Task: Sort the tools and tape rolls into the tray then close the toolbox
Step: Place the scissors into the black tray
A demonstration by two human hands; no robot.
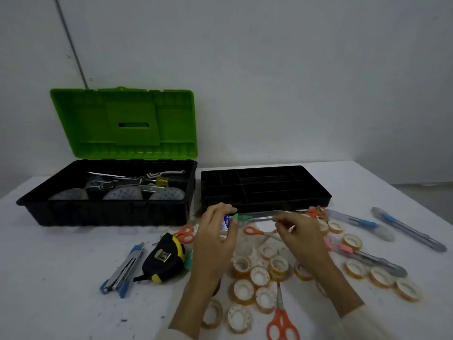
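My left hand (215,231) and right hand (297,231) pinch the ends of a packaged cutter (255,215); I should keep it level into the tray (266,201) just beyond

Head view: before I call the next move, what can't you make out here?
- Packaged item held between left hand and right hand: blurred, label unreadable.
- Toolbox contents: dark, front wall hides the lower parts.
- Tray compartments: too dark to see if anything lies inside.
- Orange scissors: handles cut off by the bottom edge.
- Tape rolls: some hidden under both forearms.
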